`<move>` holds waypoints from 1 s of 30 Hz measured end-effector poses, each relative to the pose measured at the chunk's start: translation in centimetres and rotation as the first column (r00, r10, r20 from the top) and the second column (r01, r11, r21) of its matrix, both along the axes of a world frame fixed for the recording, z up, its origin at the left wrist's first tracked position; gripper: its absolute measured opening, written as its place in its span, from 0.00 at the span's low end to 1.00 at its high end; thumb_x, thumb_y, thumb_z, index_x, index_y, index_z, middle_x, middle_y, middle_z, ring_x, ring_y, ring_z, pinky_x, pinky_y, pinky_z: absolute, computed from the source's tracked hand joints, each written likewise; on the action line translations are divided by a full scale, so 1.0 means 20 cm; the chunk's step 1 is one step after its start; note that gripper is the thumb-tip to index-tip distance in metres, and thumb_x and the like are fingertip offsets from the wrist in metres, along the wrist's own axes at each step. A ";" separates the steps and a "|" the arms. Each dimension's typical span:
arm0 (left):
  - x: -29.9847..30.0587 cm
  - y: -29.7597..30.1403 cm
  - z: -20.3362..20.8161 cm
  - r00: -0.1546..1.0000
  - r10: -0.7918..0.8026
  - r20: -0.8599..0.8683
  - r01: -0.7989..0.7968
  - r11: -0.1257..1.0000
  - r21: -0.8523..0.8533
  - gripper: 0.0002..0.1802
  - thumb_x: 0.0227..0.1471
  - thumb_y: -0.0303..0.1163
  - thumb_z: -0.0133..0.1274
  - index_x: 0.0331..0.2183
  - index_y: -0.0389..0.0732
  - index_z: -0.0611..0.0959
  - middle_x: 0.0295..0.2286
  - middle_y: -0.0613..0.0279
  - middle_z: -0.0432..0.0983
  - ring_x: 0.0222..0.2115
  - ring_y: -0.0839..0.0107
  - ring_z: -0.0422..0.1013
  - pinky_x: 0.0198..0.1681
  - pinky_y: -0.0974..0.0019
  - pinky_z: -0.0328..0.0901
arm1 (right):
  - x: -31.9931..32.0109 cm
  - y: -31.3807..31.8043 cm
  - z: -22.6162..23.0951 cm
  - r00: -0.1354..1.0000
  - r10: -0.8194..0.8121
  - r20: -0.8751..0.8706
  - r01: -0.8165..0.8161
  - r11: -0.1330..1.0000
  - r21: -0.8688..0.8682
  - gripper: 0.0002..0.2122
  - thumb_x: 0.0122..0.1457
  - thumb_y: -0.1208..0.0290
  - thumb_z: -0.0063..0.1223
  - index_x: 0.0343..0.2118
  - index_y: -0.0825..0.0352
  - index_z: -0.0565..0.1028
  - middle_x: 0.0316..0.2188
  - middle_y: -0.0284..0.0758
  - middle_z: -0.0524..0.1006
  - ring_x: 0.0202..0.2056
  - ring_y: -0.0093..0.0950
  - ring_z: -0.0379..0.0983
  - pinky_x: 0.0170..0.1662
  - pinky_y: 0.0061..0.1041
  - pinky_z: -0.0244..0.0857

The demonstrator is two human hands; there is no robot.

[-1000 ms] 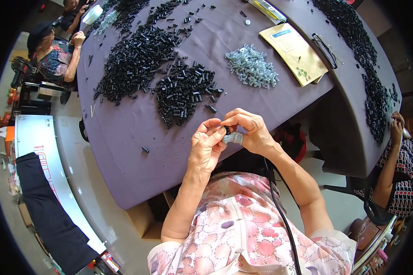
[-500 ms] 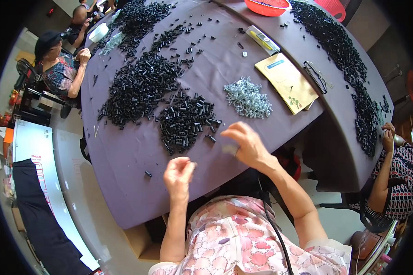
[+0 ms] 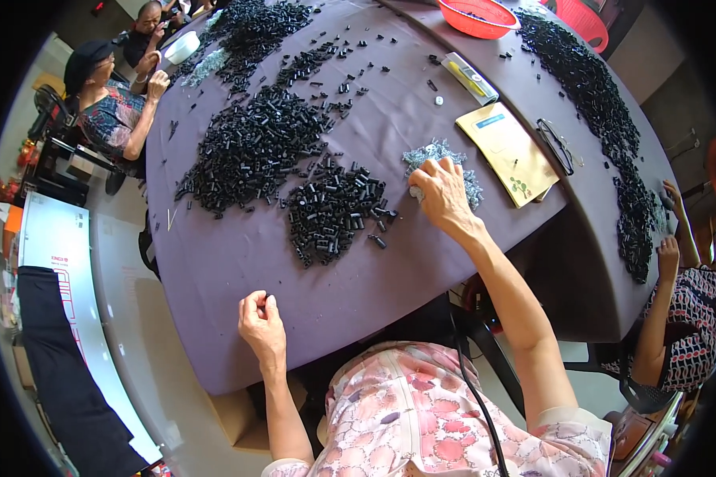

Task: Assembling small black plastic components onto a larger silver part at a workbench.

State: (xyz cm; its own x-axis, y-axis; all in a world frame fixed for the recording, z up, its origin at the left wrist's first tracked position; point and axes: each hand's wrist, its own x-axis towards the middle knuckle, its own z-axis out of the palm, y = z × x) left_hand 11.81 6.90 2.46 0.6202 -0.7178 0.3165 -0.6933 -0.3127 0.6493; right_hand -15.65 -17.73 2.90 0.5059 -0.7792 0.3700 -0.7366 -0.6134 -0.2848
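Note:
My left hand [image 3: 262,327] is closed near the table's front left, its thumb and fingers pinching a small black tubular piece [image 3: 269,297] that shows only in part. My right hand [image 3: 447,197] reaches down onto a pile of small clear parts [image 3: 471,184]. Its fingers are bent and closed, and their tips are hidden among the parts, so what they grip cannot be made out. Something pale wraps the thumb side of that hand. Between my hands and farther off lies a small heap of black tubular pieces [image 3: 338,211], with a larger heap [image 3: 250,147] behind it.
A yellow envelope [image 3: 507,155], glasses [image 3: 557,145] and a clear-lidded box [image 3: 468,78] lie to the right. A red basket [image 3: 479,17] and a long band of black pieces [image 3: 593,95] are beyond. People sit at the left [image 3: 111,115] and right [image 3: 680,318].
My right hand has moved away and up onto the clear parts. My left hand has moved left and down, to where a lone black piece lay, and now pinches a black piece.

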 end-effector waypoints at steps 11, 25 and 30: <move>0.10 0.06 0.02 0.992 0.095 0.079 -0.099 0.994 0.049 0.08 0.45 0.23 0.58 0.31 0.36 0.79 0.28 0.60 0.70 0.22 0.68 0.66 0.26 0.66 0.63 | 0.05 -0.08 0.05 0.991 0.106 -0.086 -0.103 0.994 0.036 0.05 0.45 0.74 0.55 0.27 0.60 0.78 0.32 0.35 0.72 0.40 0.35 0.63 0.42 0.35 0.54; -0.51 -0.40 0.05 0.893 -0.450 0.025 0.450 0.892 -0.042 0.06 0.47 0.25 0.54 0.31 0.42 0.77 0.29 0.59 0.70 0.27 0.59 0.72 0.28 0.60 0.68 | 0.00 0.12 0.00 0.985 0.024 0.171 -0.005 0.994 -0.114 0.13 0.42 0.84 0.47 0.33 0.64 0.71 0.35 0.33 0.72 0.39 0.35 0.63 0.45 0.33 0.55; -0.56 -0.52 0.01 0.871 -0.474 0.124 0.475 0.880 0.027 0.07 0.51 0.24 0.49 0.35 0.41 0.77 0.30 0.57 0.69 0.27 0.57 0.73 0.27 0.60 0.69 | -0.06 0.09 0.00 0.985 -0.082 0.155 0.100 0.989 -0.111 0.16 0.39 0.87 0.49 0.32 0.60 0.75 0.34 0.30 0.72 0.41 0.35 0.63 0.45 0.33 0.55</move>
